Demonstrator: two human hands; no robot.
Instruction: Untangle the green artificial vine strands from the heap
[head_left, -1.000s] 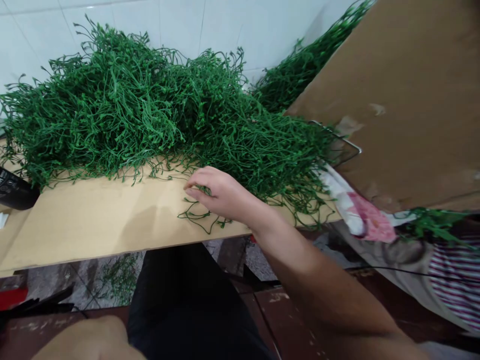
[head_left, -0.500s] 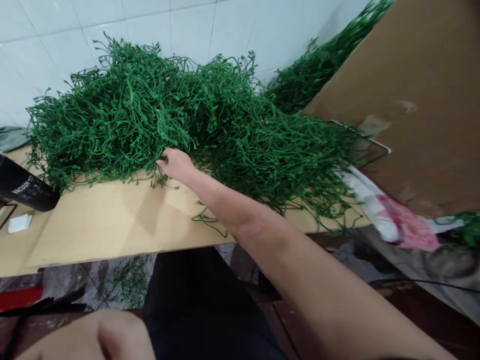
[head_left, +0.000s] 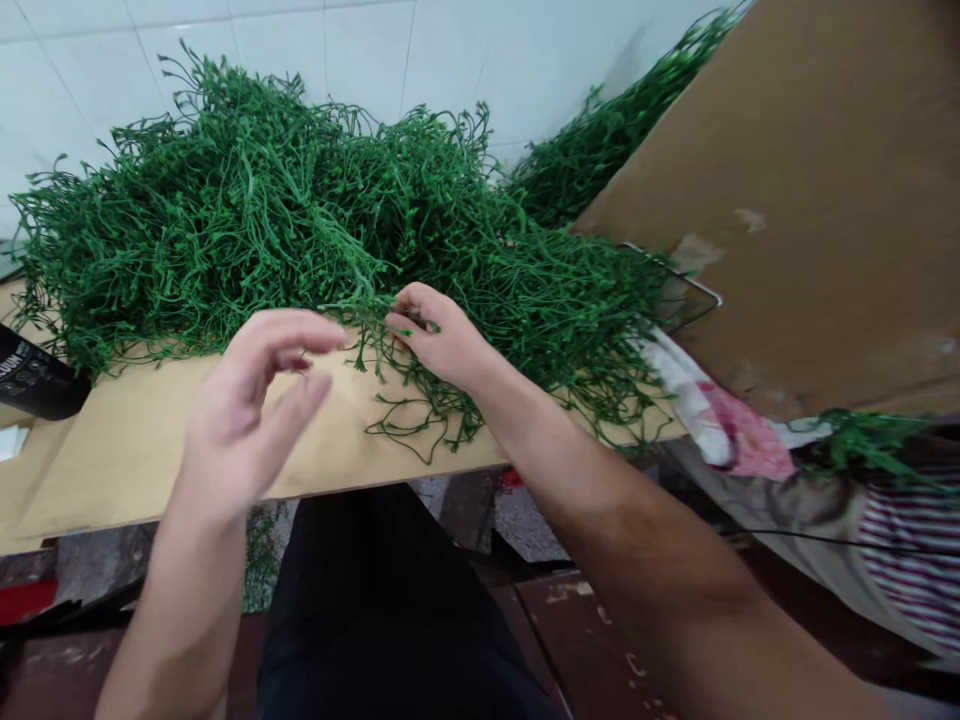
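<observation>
A big heap of green plastic sprigs (head_left: 300,230) lies on a flat cardboard sheet (head_left: 150,440) against a white tiled wall. My right hand (head_left: 439,335) pinches a green sprig (head_left: 367,315) at the heap's front edge and holds it just above the cardboard. My left hand (head_left: 251,400) hovers raised a little left of it, fingers apart, holding nothing. A few loose sprigs (head_left: 420,430) trail over the cardboard's near edge below my right hand.
A large tilted cardboard panel (head_left: 810,180) fills the right side, with more green sprigs behind it. A black bottle (head_left: 34,375) lies at the left edge. A red and white cloth (head_left: 712,410) and a wire frame (head_left: 675,270) sit at the right.
My left hand has risen from my lap up over the cardboard. My right hand has pulled back from the heap's left part toward the middle, now pinching a sprig.
</observation>
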